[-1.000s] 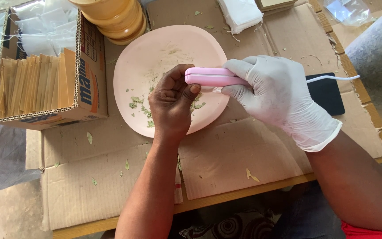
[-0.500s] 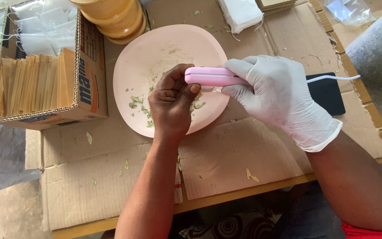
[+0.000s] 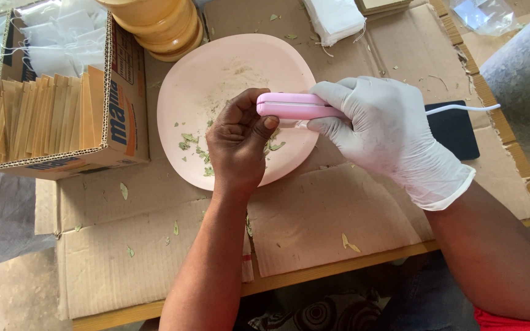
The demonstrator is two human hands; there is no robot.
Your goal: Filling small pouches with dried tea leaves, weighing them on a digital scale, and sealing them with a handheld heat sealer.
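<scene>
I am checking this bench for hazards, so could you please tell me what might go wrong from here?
The bare left hand has fingertips right at the nose of the pink handheld sealer gripped by the gloved right hand, so a pinch or burn seems possible. The thin white cord could snag.

Bright, sharp daylight (soft shadows)

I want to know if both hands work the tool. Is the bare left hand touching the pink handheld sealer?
Touching. The head view shows the bare left hand's thumb tip pressed against the pink handheld sealer's end.
</scene>
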